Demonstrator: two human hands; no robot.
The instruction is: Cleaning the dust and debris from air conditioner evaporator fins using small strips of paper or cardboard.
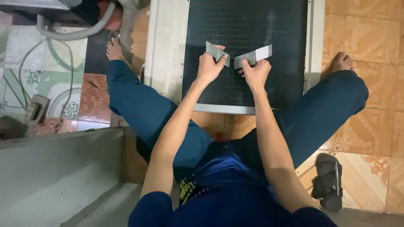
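Sitting on the tiled floor, you grip one grey metal piece [217,53] in your left hand [208,67] and another grey piece [253,56] in your right hand [256,73], both over the dark finned panel [248,25] between your legs.

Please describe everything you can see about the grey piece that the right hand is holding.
The grey piece is a flat, narrow strip that looks like thin sheet metal, light grey, brighter at its outer end. It lies slanted, its outer end raised toward the right. The right hand grips its lower edge from below, fingers curled on it. It sits over the dark finned panel; whether it touches the fins cannot be told. Its inner end nearly meets the left hand's similar strip.
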